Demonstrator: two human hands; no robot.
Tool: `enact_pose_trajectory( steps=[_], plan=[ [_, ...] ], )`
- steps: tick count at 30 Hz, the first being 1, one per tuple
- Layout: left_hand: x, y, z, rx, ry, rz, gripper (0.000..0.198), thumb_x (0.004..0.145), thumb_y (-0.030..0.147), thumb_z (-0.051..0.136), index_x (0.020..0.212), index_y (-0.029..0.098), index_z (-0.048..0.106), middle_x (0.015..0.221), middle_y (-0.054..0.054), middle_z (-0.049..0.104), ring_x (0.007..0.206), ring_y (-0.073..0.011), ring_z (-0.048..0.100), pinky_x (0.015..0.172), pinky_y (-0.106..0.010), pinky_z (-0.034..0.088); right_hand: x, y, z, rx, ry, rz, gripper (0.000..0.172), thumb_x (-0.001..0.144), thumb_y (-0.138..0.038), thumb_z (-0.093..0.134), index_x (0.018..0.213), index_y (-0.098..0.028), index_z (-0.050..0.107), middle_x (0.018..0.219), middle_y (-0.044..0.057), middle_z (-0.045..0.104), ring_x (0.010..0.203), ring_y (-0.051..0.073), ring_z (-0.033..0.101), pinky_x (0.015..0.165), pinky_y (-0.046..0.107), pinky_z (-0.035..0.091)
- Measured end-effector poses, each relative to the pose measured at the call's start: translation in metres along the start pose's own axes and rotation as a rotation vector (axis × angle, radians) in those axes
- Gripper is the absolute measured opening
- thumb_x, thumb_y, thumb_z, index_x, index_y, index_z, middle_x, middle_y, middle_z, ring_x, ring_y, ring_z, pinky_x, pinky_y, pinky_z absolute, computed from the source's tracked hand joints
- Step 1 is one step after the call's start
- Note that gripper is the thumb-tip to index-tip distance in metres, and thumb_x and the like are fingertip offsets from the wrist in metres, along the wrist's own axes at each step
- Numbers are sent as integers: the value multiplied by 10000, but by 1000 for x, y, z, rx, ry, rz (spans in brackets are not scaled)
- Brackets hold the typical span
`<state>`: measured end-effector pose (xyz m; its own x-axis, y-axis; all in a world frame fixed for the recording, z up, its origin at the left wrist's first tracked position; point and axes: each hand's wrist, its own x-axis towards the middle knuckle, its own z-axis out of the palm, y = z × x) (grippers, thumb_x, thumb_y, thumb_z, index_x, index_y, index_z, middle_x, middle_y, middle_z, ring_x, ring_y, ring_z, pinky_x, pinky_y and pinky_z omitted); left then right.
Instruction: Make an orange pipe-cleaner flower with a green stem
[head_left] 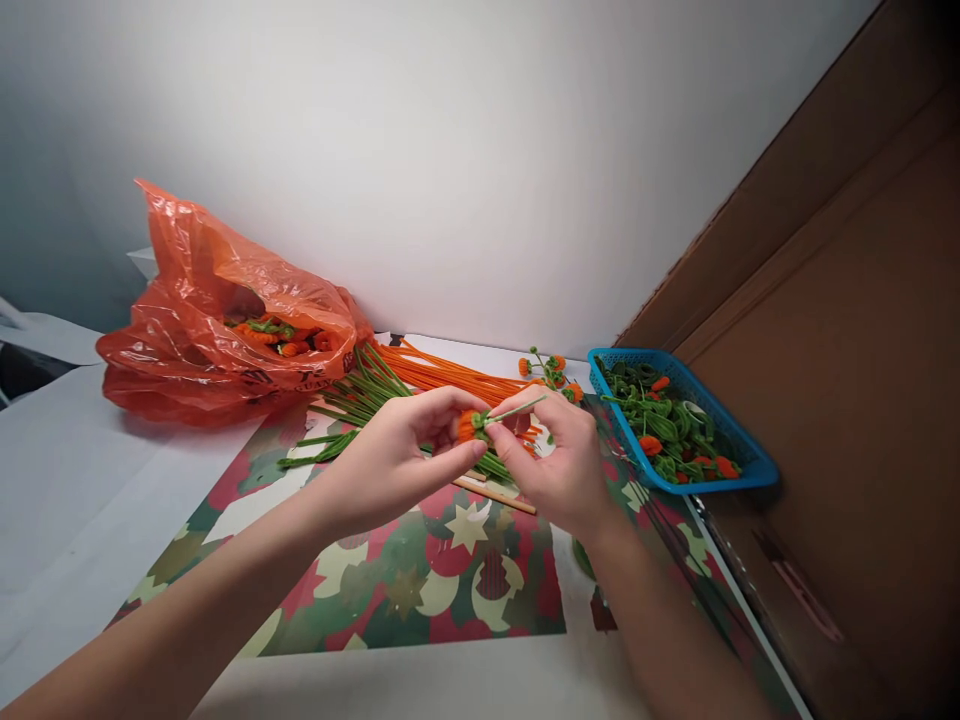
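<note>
Between my two hands is a small orange pipe-cleaner pumpkin (470, 426) with a green top and a thin green stem that points up to the right. My left hand (409, 450) grips its orange body between thumb and fingers. My right hand (551, 450) pinches the green stem near the top, thumb against fingers. Behind and beneath the hands lie green pipe cleaners (371, 378) and orange pipe cleaners (442, 368) in loose bundles. A thin wooden stick (499, 496) rests on the patterned sheet just below my hands.
An orange plastic bag (187, 330) with orange and green pieces stands at the left. At the right is a blue basket (757, 470) of green and orange pieces. Finished-looking orange sprigs (551, 368) lie near the wall. A cardboard panel (847, 300) rises at the right, by pink-handled scissors (810, 600).
</note>
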<state>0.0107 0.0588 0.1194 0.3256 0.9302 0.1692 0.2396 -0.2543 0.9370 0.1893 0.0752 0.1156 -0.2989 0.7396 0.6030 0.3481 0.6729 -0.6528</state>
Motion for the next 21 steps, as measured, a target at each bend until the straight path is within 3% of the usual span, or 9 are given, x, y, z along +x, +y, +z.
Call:
enact_pose_trajectory(
  steps=[5,8,13,16,18,21],
  plan=[
    [6,-10,-9,-443,-219,-255,215,814,355,644,870,151,606,663,31,470,558,-67,402,518,-201,346,2,1,-3,32,-31,28,77,818,-142,596,764,-196,593,735,-21,621,682,130,550,725,303,418],
    [8,-14,-10,-640,-264,-334,190,784,308,668,789,131,598,655,34,434,533,-49,357,496,-190,316,2,0,-4,38,-41,47,73,824,-148,588,772,-197,603,742,-23,629,683,127,549,729,300,418],
    [9,-13,-11,-799,-318,-365,175,772,286,660,806,123,607,583,41,413,495,-54,317,466,-190,293,2,1,-6,33,-15,73,76,842,-169,566,808,-204,625,752,-22,636,694,128,549,724,292,424],
    [10,-10,-13,-837,-349,-362,215,783,327,620,701,137,563,520,53,364,467,-57,277,454,-196,279,2,2,-8,22,11,86,75,853,-188,564,825,-202,631,774,-17,642,709,128,556,712,282,432],
    [11,-10,-14,-793,-305,-350,259,780,364,602,655,149,532,512,56,342,463,-60,275,454,-205,283,2,3,-8,20,26,99,74,857,-199,564,832,-201,633,796,-9,648,728,132,569,707,277,439],
    [12,-10,-14,-509,-66,-244,217,763,360,639,807,155,587,569,54,402,499,-71,353,478,-207,314,3,6,-6,40,66,130,78,860,-216,570,904,-205,634,797,-6,632,739,136,569,700,272,452]
  ],
)
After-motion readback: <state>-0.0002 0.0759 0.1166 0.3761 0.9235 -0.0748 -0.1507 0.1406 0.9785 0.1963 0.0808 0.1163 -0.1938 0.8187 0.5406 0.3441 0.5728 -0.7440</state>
